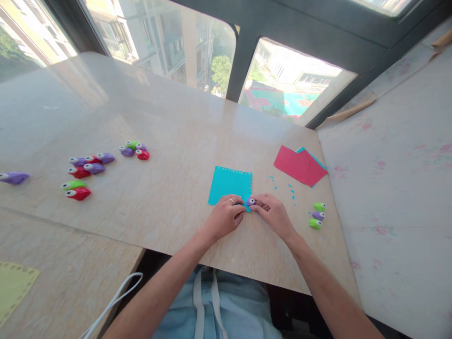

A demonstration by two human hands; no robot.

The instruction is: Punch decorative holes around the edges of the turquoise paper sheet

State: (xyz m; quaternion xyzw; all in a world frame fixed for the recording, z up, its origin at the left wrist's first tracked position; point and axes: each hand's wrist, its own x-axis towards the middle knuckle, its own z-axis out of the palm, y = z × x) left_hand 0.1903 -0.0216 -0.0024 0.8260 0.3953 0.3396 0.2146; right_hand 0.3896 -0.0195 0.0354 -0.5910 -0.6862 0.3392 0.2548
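A square of blue paper [231,184] lies on the table before me, with small holes punched along its top and right edges. My left hand [229,213], a ring on one finger, rests on the paper's lower edge with curled fingers gripping it near the corner. At the right edge, my right hand [271,212] is closed around a small purple craft punch [250,201] with a round white eye. The punch touches the paper's lower right side. Fingers partly hide the punch and that corner.
Blue paper scraps [291,191] lie right of the sheet, below red paper pieces [300,165]. Three punches [318,215] stand far right. Several more [79,172] are grouped at left. Yellow paper [16,289] with a punched edge and a white cable [116,296] are lower left.
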